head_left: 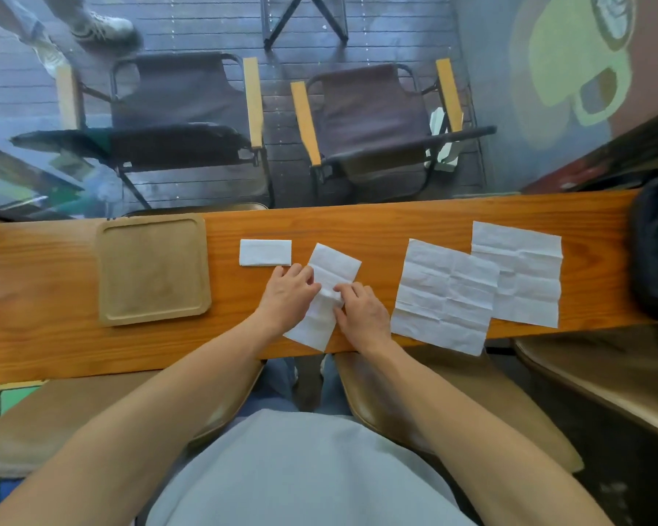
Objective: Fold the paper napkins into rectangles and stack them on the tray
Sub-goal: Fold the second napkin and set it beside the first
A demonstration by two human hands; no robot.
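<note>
A long, half-folded white napkin (pixel 335 265) lies slanted across the wooden counter (pixel 396 218) in front of me. My left hand (pixel 287 294) and my right hand (pixel 361 311) both pinch it near its middle, fingers closed on the paper. One small folded rectangle napkin (pixel 265 252) rests flat just left of the hands. A square tan tray (pixel 109 275) sits further left with nothing on it. Two unfolded creased napkins lie to the right: the nearer one (pixel 443 296) overlaps the farther one (pixel 521 273).
A dark bag (pixel 656 244) sits at the counter's right end. Two folding chairs (pixel 190 123) stand beyond the counter's far edge. A person's legs and shoes (pixel 103 28) show at the top left. The nearer unfolded napkin hangs over the counter's near edge.
</note>
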